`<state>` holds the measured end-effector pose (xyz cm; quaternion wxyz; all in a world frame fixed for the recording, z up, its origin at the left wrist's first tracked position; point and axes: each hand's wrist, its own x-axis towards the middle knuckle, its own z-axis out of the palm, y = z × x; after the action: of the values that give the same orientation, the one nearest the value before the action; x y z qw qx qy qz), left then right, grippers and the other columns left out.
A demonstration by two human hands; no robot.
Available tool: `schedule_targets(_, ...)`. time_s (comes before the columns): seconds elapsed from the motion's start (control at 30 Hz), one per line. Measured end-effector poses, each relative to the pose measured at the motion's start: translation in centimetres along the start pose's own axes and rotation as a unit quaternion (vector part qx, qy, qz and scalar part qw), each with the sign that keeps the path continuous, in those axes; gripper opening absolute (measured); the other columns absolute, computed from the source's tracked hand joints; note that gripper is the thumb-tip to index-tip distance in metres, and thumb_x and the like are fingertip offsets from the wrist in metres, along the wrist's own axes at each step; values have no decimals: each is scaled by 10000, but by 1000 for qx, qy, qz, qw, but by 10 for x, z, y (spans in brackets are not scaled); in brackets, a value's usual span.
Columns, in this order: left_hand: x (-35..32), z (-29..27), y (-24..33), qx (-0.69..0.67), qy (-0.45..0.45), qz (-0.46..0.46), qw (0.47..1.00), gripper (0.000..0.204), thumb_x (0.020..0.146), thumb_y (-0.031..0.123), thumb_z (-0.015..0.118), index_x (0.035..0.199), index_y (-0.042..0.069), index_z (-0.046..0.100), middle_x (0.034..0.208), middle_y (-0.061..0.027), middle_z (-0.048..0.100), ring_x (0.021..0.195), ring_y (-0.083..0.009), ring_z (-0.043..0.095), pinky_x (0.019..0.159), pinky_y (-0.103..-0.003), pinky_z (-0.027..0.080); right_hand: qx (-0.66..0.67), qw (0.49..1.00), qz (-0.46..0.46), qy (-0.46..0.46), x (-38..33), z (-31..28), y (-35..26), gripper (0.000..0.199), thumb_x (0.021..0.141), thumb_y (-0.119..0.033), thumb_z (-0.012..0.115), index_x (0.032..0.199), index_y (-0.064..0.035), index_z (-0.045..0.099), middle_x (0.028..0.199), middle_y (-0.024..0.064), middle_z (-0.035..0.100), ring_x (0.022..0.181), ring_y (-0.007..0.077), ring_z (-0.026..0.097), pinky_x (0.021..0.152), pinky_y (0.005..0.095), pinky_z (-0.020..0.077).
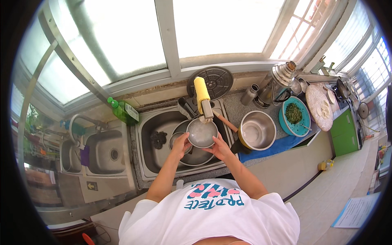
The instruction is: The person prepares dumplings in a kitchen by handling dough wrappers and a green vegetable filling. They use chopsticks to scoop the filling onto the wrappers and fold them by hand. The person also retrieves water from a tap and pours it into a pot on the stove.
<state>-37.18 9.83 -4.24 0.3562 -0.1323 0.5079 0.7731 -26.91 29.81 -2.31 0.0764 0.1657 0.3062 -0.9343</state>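
Observation:
Over the steel sink (pixel 152 160), a round metal bowl (pixel 203 134) sits between my two hands, with whitish water in it. My left hand (pixel 182 145) grips its left rim; my right hand (pixel 220 148) closes on the right side. The tap (pixel 207 109), its top wrapped in yellow cloth, stands right above the bowl's far edge. Beneath the bowl, a smaller metal bowl (pixel 174 139) and a wide metal pan (pixel 197 157) rest in the sink, partly hidden by the held bowl and my hands. A dark scrubber (pixel 158 139) lies on the sink floor to the left.
A green soap bottle (pixel 123 111) stands behind the sink's left corner. To the right are a metal pot (pixel 257 131), a steel flask (pixel 250 94), a large thermos (pixel 275 83), and a turquoise basin (pixel 287 130) of chopped greens. Farther right lies a floured board (pixel 316 100) with dough pieces.

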Motion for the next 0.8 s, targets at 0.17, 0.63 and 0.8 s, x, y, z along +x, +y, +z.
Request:
schedule_targets(0.17, -1, 0, -1, 0, -2, 1, 1000, 355, 874, 350, 650, 1120, 96, 619, 1029, -29, 631, 967, -156, 585, 881, -326, 458, 14, 1000, -4, 2, 0, 2, -1, 520, 960, -187, 526, 1415, -261, 285, 1394, 37, 369, 1232, 279, 470, 876, 555, 520)
schedule_targets(0.63, 4, -2, -1, 1, -12, -14, 1000, 346, 882, 341, 642, 1126, 100, 603, 1038, -25, 623, 961, -147, 582, 868, -321, 469, 6, 1000, -14, 4, -1, 1, 2, 562, 945, -155, 528, 1434, -265, 273, 1413, 44, 369, 1260, 286, 456, 888, 537, 520)
schedule_targets(0.8, 6, -4, -3, -4, -33, -8, 999, 360, 878, 359, 654, 1132, 110, 598, 1031, -14, 617, 961, -147, 576, 870, -321, 465, 3, 1000, -23, 5, 2, -5, 7, 560, 937, -169, 537, 1429, -252, 282, 1412, 41, 380, 1258, 285, 462, 877, 524, 529)
